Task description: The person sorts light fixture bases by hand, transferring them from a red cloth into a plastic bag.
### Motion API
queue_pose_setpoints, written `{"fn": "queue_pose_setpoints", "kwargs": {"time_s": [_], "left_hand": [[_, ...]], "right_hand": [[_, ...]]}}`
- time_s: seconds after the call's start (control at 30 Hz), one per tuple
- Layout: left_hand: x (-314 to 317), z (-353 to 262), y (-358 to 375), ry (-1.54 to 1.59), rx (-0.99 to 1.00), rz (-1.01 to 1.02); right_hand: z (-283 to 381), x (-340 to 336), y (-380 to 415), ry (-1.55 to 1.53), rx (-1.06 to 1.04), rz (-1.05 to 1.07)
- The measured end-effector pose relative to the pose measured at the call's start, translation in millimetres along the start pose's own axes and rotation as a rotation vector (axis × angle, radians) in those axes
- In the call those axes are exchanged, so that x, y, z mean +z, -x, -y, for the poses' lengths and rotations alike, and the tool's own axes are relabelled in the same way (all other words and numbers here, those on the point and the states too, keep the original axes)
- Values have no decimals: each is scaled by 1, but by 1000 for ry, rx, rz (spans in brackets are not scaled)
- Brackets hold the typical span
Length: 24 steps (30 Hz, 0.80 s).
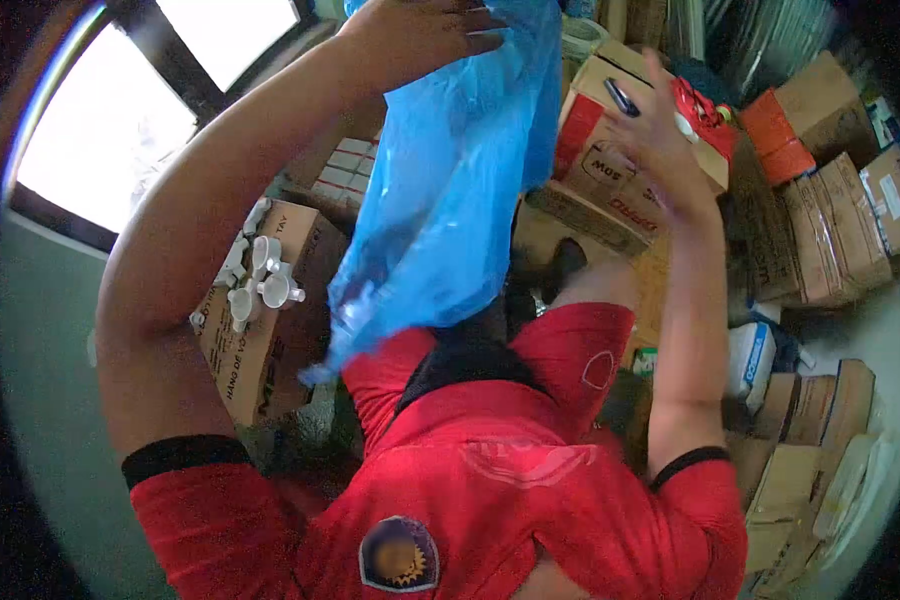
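At the top of the head view, my left hand (420, 38) is on a large blue plastic bag (455, 170), its fingers spread across the film and its thumb hidden. The bag hangs in loose folds down to my lap, its lower end blurred, and runs out of view at the top. My right hand (662, 140) is raised at the right, apart from the bag, fingers apart and slightly blurred. Behind it stands a cardboard carton (610, 165) with red printing. A small dark shiny oval thing (621, 97) shows right beside my right fingers.
Several white cup-shaped fittings (278, 288) lie on a carton (275, 345) at the left, near a window (100, 120). White small boxes (345, 170) sit behind it. Stacked cartons (835, 230) line the right wall. Red material (705, 115) lies on the carton behind my right hand.
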State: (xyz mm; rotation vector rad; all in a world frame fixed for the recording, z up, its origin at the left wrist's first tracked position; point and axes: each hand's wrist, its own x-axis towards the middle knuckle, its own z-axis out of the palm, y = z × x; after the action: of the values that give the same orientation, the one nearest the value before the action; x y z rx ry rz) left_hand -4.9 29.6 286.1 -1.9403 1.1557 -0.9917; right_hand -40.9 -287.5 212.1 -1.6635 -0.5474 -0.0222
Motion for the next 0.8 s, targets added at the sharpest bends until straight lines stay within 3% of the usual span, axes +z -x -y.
{"fn": "queue_pose_setpoints", "kwargs": {"time_s": [0.03, 0.1, 0.13, 0.17, 0.23, 0.27, 0.3, 0.37, 0.4, 0.47, 0.5, 0.57, 0.63, 0.73, 0.8], "left_hand": [[-6, -9, -4, 22, -14, -33], [-8, -24, -14, 63, -41, -34], [-17, -32, -20, 81, -58, -31], [-29, -43, -24, 90, -83, 142], [-30, -67, -13, 179, -209, 79], [-31, -83, -6, 221, -282, 57], [-43, -107, -6, 396, -419, 353], [-29, -151, 22, 527, -576, -3], [-26, -172, 34, 663, -658, -151], [-24, -204, 69, 962, -775, -232], [-19, -220, 91, 1112, -829, -281], [-1, -267, 136, 959, -1224, -397], [7, -305, 148, 1214, -1888, -516], [66, -381, 194, 1446, -2112, 76], [79, -413, 182, 1495, -2496, 110]], "right_hand": [[-21, 9, -27, 144, -192, -26], [-41, 21, -58, 352, -268, 31], [-41, 25, -66, 412, -151, 113], [-41, 28, -73, 469, -36, 199], [-41, 17, -79, 377, 27, 147], [-53, 1, -88, 352, -58, 131], [-64, -14, -97, 329, -143, 116], [-83, -52, -108, 288, -192, 4], [-76, -60, -99, 266, -32, -87], [-40, -49, -81, 350, 115, -451], [-42, -63, -81, 322, -15, -395], [-52, -115, -77, 170, -111, -433], [-59, -160, -71, -26, -85, -594], [-73, -249, -56, -141, -228, -853], [-85, -286, -47, -125, -360, -995]]}}
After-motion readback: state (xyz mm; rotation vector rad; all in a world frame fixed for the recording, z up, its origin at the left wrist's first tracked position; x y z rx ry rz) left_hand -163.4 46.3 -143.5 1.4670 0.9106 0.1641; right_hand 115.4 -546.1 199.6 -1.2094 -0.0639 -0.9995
